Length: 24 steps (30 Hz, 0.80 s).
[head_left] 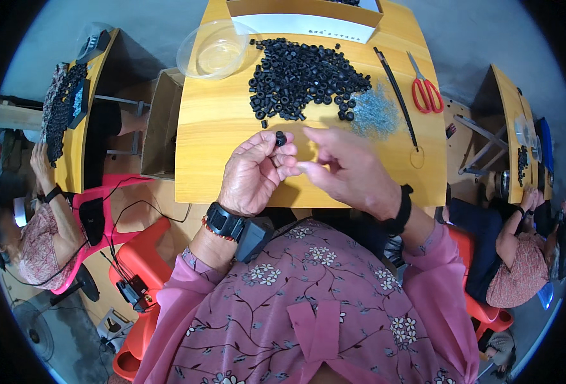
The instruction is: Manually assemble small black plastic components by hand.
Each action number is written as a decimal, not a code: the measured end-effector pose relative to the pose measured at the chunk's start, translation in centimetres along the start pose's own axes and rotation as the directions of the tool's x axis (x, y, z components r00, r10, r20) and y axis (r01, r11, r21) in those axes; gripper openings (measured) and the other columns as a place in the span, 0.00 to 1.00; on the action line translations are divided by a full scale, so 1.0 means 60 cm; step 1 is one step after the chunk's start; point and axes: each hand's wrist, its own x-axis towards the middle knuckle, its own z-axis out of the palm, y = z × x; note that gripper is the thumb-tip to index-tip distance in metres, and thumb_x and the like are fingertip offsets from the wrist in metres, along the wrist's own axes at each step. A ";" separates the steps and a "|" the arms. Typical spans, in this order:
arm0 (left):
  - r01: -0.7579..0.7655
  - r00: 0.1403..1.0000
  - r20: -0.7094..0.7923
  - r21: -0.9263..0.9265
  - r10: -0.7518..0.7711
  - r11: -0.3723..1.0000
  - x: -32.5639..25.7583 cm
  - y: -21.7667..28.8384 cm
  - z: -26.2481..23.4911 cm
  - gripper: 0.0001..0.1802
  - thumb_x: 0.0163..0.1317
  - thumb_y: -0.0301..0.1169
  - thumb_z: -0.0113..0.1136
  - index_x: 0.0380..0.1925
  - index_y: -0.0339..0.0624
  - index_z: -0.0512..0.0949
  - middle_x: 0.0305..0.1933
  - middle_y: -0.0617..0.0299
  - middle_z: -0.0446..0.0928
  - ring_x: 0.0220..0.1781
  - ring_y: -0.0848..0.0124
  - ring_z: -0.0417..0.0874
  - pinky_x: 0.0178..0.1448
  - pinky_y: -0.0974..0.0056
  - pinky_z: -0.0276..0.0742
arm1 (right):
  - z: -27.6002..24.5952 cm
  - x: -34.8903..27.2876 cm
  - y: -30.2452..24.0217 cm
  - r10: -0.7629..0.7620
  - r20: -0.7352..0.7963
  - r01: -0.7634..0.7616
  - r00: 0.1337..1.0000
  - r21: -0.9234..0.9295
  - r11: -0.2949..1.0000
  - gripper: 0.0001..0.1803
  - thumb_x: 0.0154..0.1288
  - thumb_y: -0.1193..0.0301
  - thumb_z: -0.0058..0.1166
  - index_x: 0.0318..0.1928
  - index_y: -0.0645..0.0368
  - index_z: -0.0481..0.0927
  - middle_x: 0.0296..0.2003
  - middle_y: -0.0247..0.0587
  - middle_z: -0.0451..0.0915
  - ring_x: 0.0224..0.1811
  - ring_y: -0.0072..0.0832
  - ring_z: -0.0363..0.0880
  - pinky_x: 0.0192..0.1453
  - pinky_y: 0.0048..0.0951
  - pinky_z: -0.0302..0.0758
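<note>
My left hand [255, 171] is above the near part of the table, closed on a small black cap [281, 138] pinched by thumb and forefinger. Its other fingers curl inward, palm partly up. Close by on the right is my right hand [354, 171], slightly blurred, with thumb and forefinger spread apart in a C shape. Nothing shows between them; the thumb tip comes near the left fingertips. Just beyond both hands lies a heap of black caps [295, 77]. Right of it spreads a pile of tiny clear bluish pieces [374, 114], too small to make out.
A clear round plastic tub [217, 52] and an open box [305, 24] stand at the table's [206, 147] far side. A thin black rod [395, 96] and red-handled scissors [423, 86] lie on the right. Co-workers sit at tables left [49, 237] and right [519, 262].
</note>
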 end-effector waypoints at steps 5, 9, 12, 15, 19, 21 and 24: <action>-0.106 0.994 0.002 0.087 0.106 0.991 -0.019 0.031 -0.030 0.13 0.70 0.29 0.57 0.51 0.34 0.77 0.44 0.54 0.82 0.41 0.65 0.85 0.51 0.59 0.84 | -0.006 -0.078 0.040 0.141 0.001 -0.140 0.990 -0.046 0.989 0.09 0.62 0.74 0.63 0.41 0.65 0.80 0.25 0.45 0.76 0.28 0.41 0.79 0.32 0.38 0.74; -0.434 0.893 -0.093 0.075 0.440 0.898 -0.034 0.134 -0.106 0.11 0.69 0.30 0.59 0.49 0.38 0.79 0.47 0.54 0.82 0.47 0.67 0.83 0.52 0.61 0.82 | -0.016 -0.137 0.058 0.125 0.013 -0.124 0.992 -0.075 0.989 0.08 0.63 0.75 0.60 0.42 0.62 0.79 0.29 0.46 0.78 0.31 0.44 0.80 0.34 0.38 0.75; -0.625 0.697 -0.288 0.205 0.656 0.754 -0.037 0.228 -0.206 0.20 0.70 0.27 0.57 0.59 0.36 0.66 0.56 0.43 0.75 0.52 0.59 0.81 0.59 0.51 0.82 | -0.041 -0.158 0.059 0.192 -0.037 -0.196 0.981 -0.140 0.971 0.09 0.64 0.75 0.60 0.43 0.63 0.79 0.30 0.48 0.78 0.32 0.44 0.80 0.35 0.39 0.75; -0.636 0.534 -0.455 0.338 0.712 0.693 -0.030 0.247 -0.224 0.36 0.71 0.26 0.55 0.71 0.41 0.45 0.60 0.35 0.69 0.55 0.52 0.80 0.62 0.43 0.81 | -0.071 -0.165 0.072 0.268 -0.185 -0.305 0.945 -0.216 0.927 0.09 0.64 0.75 0.59 0.44 0.64 0.79 0.31 0.49 0.78 0.33 0.45 0.80 0.37 0.39 0.76; -0.588 0.536 -0.442 0.416 0.719 0.694 -0.019 0.211 -0.196 0.31 0.70 0.26 0.57 0.68 0.42 0.54 0.57 0.40 0.75 0.49 0.55 0.82 0.58 0.49 0.83 | -0.103 -0.159 0.092 0.355 -0.320 -0.431 0.878 -0.208 0.878 0.12 0.64 0.75 0.57 0.47 0.66 0.79 0.32 0.50 0.78 0.34 0.45 0.80 0.39 0.40 0.76; -0.549 0.599 -0.325 0.499 0.732 0.671 -0.016 0.189 -0.183 0.24 0.69 0.27 0.58 0.62 0.40 0.63 0.53 0.44 0.79 0.48 0.57 0.83 0.56 0.53 0.83 | -0.113 -0.155 0.104 0.308 -0.358 -0.409 0.881 -0.251 0.877 0.12 0.65 0.75 0.56 0.48 0.66 0.79 0.34 0.51 0.78 0.35 0.46 0.79 0.39 0.40 0.76; -0.503 0.672 -0.206 0.577 0.711 0.643 -0.002 0.141 -0.113 0.21 0.70 0.25 0.57 0.62 0.37 0.70 0.49 0.52 0.82 0.41 0.68 0.83 0.50 0.63 0.82 | -0.119 -0.145 0.112 0.283 -0.302 -0.377 0.910 -0.322 0.868 0.14 0.66 0.75 0.55 0.50 0.65 0.78 0.37 0.50 0.77 0.38 0.48 0.79 0.41 0.43 0.76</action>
